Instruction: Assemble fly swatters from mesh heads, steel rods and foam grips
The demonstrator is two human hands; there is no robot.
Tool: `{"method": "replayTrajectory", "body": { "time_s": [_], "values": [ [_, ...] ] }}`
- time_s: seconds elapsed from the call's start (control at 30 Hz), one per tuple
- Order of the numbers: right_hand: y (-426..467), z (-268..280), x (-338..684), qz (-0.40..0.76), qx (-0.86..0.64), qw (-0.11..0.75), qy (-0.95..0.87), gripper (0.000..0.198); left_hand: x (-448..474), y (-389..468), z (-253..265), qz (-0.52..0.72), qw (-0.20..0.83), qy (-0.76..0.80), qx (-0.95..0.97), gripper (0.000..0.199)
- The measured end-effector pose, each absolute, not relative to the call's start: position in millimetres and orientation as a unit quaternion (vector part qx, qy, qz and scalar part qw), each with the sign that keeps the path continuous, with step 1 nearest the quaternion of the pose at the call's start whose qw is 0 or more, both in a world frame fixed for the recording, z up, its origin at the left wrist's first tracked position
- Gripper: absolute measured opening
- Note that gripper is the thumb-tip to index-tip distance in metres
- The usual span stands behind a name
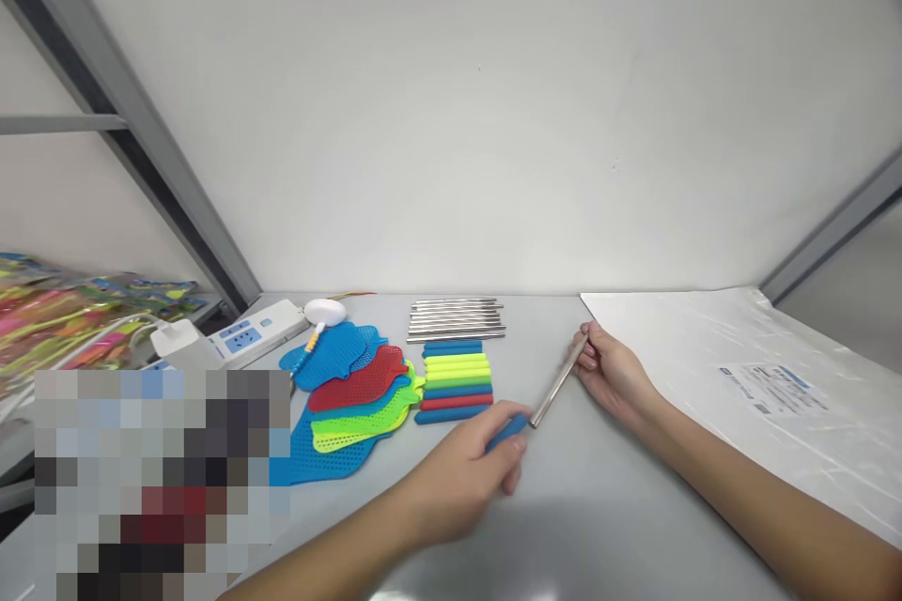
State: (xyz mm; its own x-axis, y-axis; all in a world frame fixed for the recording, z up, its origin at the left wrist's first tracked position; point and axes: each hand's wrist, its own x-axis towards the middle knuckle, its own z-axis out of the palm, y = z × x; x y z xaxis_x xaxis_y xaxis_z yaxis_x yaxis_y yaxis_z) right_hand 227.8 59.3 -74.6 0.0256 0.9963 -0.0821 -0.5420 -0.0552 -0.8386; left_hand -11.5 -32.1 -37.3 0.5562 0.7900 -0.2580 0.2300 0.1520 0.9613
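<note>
My left hand (479,465) is closed round a blue plastic handle (508,430), whose end points to the right. In my right hand (612,371) is a thin metal rod (560,382), gripped near its far end and slanting down to the left. The rod's near tip is right by the end of the blue handle; whether they touch I cannot tell. Just left of my hands lie several coloured handles (457,382) in a row, with several metal rods (457,317) behind them. Perforated fly swatter heads (359,377) in blue, red and green overlap farther left.
A white power strip (272,324) with a plugged-in adapter and cable lies at the back left, near a white round device (325,311). Bagged colourful items (85,310) fill the far left. A labelled white plastic sheet (705,338) covers the right side. A wall stands behind.
</note>
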Motion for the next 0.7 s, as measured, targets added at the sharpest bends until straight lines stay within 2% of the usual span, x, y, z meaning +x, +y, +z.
{"method": "replayTrajectory", "body": {
  "time_s": [0.2,0.37,0.53,0.7],
  "values": [
    [58,-70,226,0.606,-0.369,0.624,-0.329,0.027,-14,-32,-34,0.193,0.661,0.418,0.592,0.041],
    [54,-66,224,0.591,-0.368,0.622,-0.357,0.027,-14,-31,-41,0.223,0.67,0.402,0.583,0.04],
    [51,-64,226,0.582,-0.38,0.603,-0.391,0.027,-16,-30,-43,0.21,0.695,0.386,0.569,0.033],
    [45,-56,226,0.594,-0.374,0.571,-0.426,0.03,-16,-34,-42,0.214,0.702,0.391,0.556,0.04]
  ]
}}
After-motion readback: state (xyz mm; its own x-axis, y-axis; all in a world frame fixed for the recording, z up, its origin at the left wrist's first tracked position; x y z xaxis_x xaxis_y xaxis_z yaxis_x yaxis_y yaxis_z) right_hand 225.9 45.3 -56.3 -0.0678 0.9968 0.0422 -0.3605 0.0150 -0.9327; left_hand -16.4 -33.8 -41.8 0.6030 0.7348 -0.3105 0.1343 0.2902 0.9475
